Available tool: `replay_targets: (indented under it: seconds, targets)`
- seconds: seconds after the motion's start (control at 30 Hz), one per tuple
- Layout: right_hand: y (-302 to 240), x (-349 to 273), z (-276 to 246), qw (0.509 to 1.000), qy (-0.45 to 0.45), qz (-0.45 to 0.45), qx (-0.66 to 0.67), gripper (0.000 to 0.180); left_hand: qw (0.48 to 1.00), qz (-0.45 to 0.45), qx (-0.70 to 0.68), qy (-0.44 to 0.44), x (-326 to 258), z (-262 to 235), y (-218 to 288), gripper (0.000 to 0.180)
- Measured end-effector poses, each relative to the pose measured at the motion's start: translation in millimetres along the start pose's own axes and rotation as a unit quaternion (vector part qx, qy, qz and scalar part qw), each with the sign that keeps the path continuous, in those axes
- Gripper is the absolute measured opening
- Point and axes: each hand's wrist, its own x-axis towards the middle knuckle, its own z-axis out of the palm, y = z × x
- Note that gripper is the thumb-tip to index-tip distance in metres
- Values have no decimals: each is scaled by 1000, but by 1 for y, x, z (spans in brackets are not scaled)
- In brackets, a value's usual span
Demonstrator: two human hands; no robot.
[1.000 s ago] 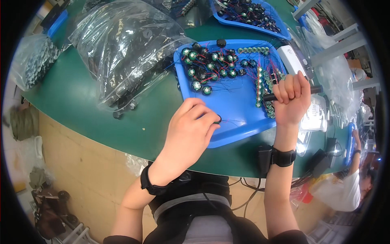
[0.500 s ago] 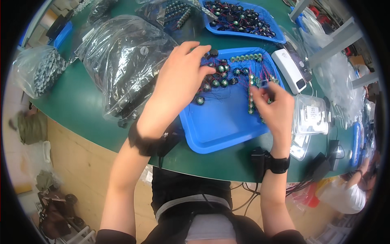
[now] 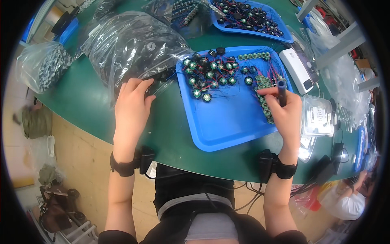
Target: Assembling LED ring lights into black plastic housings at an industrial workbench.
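My left hand (image 3: pixel 132 107) is at the near edge of a clear plastic bag (image 3: pixel 138 40) full of black parts. Its fingers are bent, with a gap between thumb and forefinger, and nothing shows in them. Over the right side of a blue tray (image 3: pixel 227 128), my right hand (image 3: pixel 286 112) is closed round a dark blue, pen-like cylinder (image 3: pixel 281 90) standing upright. Strips of small green circuit boards (image 3: pixel 266 107) lie beside its fingers. Round black parts with green boards and thin wires (image 3: pixel 209 75) crowd the tray's far left.
A second blue tray (image 3: pixel 289 37) holds many wired parts at the back. Right of the near tray are a white device (image 3: pixel 296 70) and a clear plastic box (image 3: pixel 319 116). A bag of grey pieces (image 3: pixel 53 67) sits far left. Another person (image 3: pixel 343 199) is at the right.
My left hand has moved from above the tray's parts left and nearer, to the bag's edge. More round parts show in the tray. The dark cylinder now shows in my right hand.
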Motion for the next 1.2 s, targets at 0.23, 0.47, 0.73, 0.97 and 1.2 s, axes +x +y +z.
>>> replay_targets:
  seconds: [0.23, 0.47, 0.73, 0.97, 1.2]
  targets:
    - [13, 0, 9, 978, -52, -158, -124, 29, 1000, -23, 1, 0, 2, 5, -6, 29]
    - [4, -3, 29, 919, -90, -282, -262, 37, 940, -69, -331, 51, -14, -8, 18, 30]
    - [-4, -8, 26, 969, -57, -238, 19, 37, 728, -82, -677, -72, -28, -8, 52, 25]
    - [-16, -22, 24, 966, -42, -184, 179, 22, 626, -100, -757, -157, -28, 6, 74, 34]
    - [-19, -23, 25, 977, -109, -147, 113, 17, 719, -113, -682, -73, -32, 9, 95, 34]
